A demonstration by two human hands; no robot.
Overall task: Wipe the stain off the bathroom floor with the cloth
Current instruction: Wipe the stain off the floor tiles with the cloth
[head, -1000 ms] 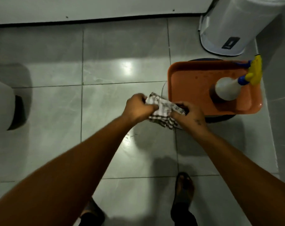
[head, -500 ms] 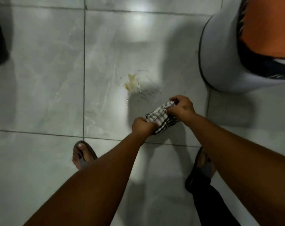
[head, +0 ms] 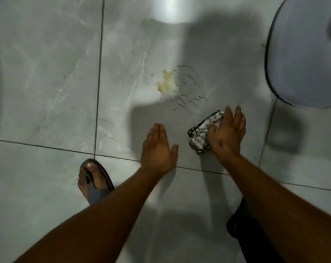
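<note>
A yellowish stain (head: 167, 82) with thin dark streaks to its right lies on the grey tiled floor (head: 47, 73). The folded black-and-white checked cloth (head: 202, 132) is below and to the right of the stain, apart from it. My right hand (head: 227, 133) lies flat over the cloth's right part, fingers spread. My left hand (head: 158, 149) hovers to the left of the cloth, flat, fingers extended, holding nothing.
A white rounded object with a dark rim (head: 303, 54) fills the upper right. My left foot in a sandal (head: 94, 179) stands at the lower left, and a dark trouser leg (head: 244, 232) shows at the lower right. Shadows of my arms cover the tile around the cloth.
The left hand has let go of the cloth and opened. The right hand has flattened over the cloth. The view has closed in on the floor and the stain.
</note>
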